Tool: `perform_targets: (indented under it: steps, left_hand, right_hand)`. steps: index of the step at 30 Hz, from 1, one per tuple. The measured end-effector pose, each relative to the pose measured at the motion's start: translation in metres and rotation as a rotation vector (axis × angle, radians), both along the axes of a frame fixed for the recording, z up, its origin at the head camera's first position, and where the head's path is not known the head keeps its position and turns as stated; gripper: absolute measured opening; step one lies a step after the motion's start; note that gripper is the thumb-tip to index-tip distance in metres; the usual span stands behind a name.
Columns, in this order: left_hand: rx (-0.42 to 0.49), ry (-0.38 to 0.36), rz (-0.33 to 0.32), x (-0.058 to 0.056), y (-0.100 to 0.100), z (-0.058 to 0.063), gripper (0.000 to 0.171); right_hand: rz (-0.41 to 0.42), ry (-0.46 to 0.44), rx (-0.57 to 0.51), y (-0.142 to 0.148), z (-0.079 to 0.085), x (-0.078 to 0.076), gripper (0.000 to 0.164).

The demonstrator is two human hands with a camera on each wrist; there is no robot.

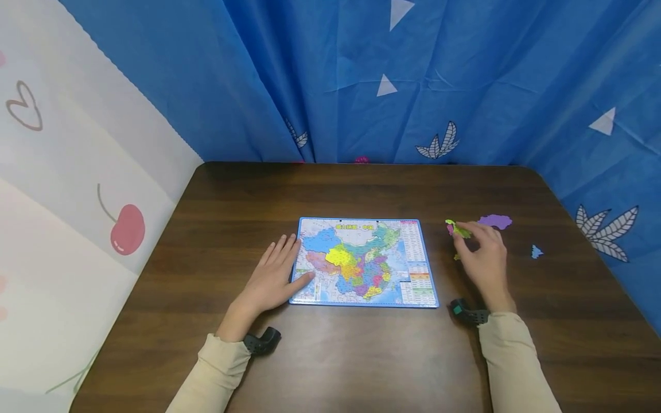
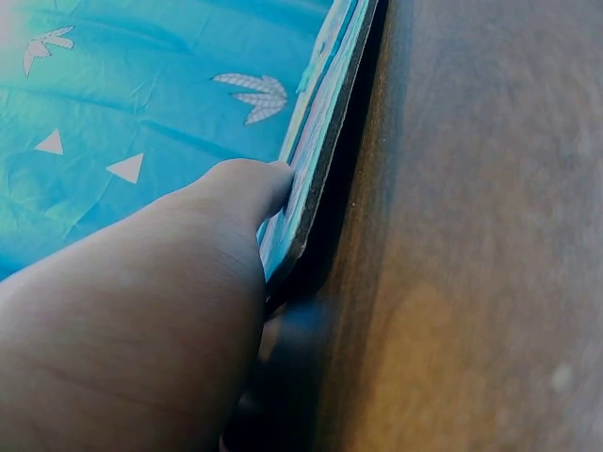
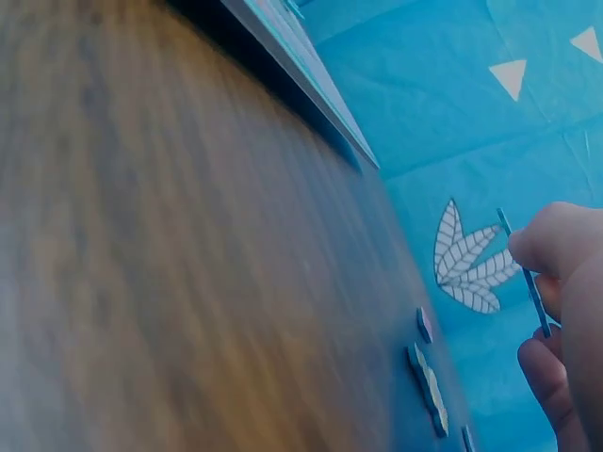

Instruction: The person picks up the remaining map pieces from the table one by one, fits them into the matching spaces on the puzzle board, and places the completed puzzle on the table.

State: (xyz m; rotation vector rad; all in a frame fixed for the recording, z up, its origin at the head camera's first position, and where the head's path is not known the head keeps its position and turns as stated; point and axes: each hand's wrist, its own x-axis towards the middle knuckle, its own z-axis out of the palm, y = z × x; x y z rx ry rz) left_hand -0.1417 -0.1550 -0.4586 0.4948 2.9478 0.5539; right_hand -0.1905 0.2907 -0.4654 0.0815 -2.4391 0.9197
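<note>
Puzzle piece (image 3: 533,290): pinched between thumb and fingers of the right hand (image 1: 486,261), to the right of the map board; it shows as a thin edge in the right wrist view.
Left hand (image 1: 271,284): grasping nothing, fingers straight and spread along the board's left edge, thumb laid over its face near the lower left corner.
Map board (image 1: 361,234): lies between the two hands, blue-rimmed, printed with a coloured map of China, tables of text down its right side.
Purple piece (image 1: 497,222): on the table just beyond the right hand's fingers.
Small yellowish piece (image 1: 457,257): beside the right thumb, partly hidden.
Blue piece (image 1: 537,251): apart from the others, farther right.
Wrists: a black device on each, the left one (image 1: 262,342) and the right one (image 1: 467,312), next to beige sleeves (image 1: 516,361).
Table (image 1: 361,350): dark brown wood grain.
Curtain (image 1: 335,86): blue, behind the table, with white triangles and leaves.
White cloth (image 1: 67,160): at the left, with a red cherry and a heart outline.
</note>
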Motion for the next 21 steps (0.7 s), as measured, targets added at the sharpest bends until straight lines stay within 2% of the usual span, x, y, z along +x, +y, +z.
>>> perform_targets:
  steps: [21]
  left_hand:
    - [-0.001,0.004,0.004,-0.001,0.001,-0.001,0.090]
  right_hand:
    - [0.070,-0.020,0.003,-0.019,0.007,-0.006,0.027]
